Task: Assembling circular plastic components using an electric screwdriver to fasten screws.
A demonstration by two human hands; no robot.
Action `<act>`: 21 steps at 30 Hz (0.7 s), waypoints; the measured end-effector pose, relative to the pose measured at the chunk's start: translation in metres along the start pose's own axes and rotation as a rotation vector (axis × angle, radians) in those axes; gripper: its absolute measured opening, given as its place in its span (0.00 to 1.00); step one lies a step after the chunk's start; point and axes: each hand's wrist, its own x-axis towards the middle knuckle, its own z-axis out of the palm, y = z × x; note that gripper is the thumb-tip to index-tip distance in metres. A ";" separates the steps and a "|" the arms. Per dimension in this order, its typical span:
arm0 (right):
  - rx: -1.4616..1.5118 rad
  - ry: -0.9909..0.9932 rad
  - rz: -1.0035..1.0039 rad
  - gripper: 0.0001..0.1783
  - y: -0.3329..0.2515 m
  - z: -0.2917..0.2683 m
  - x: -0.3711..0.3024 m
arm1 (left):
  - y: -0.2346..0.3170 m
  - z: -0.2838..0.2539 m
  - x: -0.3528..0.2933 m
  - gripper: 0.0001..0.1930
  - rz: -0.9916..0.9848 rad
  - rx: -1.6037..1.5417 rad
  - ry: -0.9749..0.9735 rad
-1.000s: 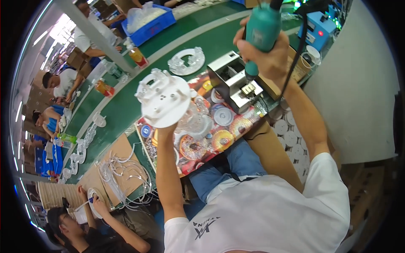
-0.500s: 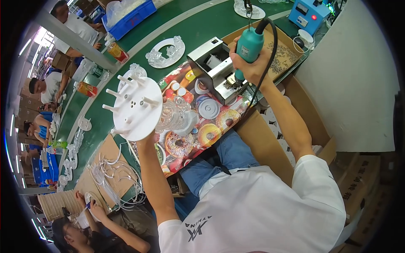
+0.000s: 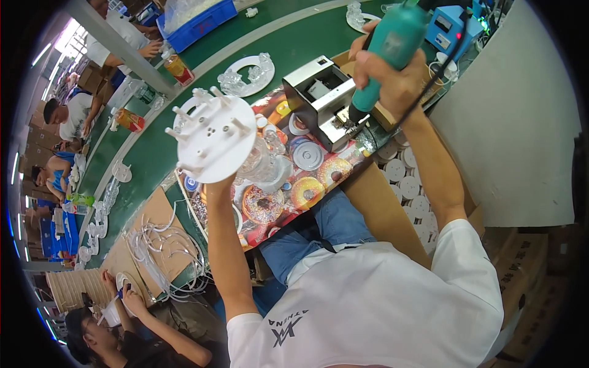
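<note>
My left hand (image 3: 222, 184) supports a white round disc (image 3: 215, 150) with several pegs standing up from its face. The disc is tilted and hides most of my fingers. Clear plastic pieces (image 3: 264, 162) show beside and behind it. In my right hand (image 3: 399, 86) is a teal electric screwdriver (image 3: 399, 37), with my fingers wrapped round its body. Its dark lower end points down at the metal front of a box-shaped screw feeder (image 3: 325, 101); whether the bit touches it I cannot tell.
Beneath the feeder lies a mat printed with doughnuts (image 3: 264, 205). A carton of white round pieces (image 3: 408, 184) stands at right. On the green table (image 3: 282, 49) are a white ring with clear parts (image 3: 261, 73), bottles (image 3: 178, 67) and a blue bin (image 3: 199, 24). Coiled tubing (image 3: 162, 251) lies left; co-workers sit beyond.
The screwdriver and my right hand have risen closer to the camera, its tip still at the feeder. My left hand has shifted the pegged disc upward and slightly right.
</note>
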 end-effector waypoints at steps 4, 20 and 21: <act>0.151 -0.103 -0.157 0.12 -0.060 0.020 0.035 | 0.046 0.037 0.011 0.31 0.042 -0.483 -0.046; 0.123 -0.559 -0.257 0.09 -0.140 0.189 0.095 | 0.008 0.000 -0.003 0.28 0.322 0.517 -0.139; 0.108 -0.550 -0.258 0.09 -0.141 0.187 0.095 | 0.008 0.005 0.001 0.27 0.273 0.471 -0.156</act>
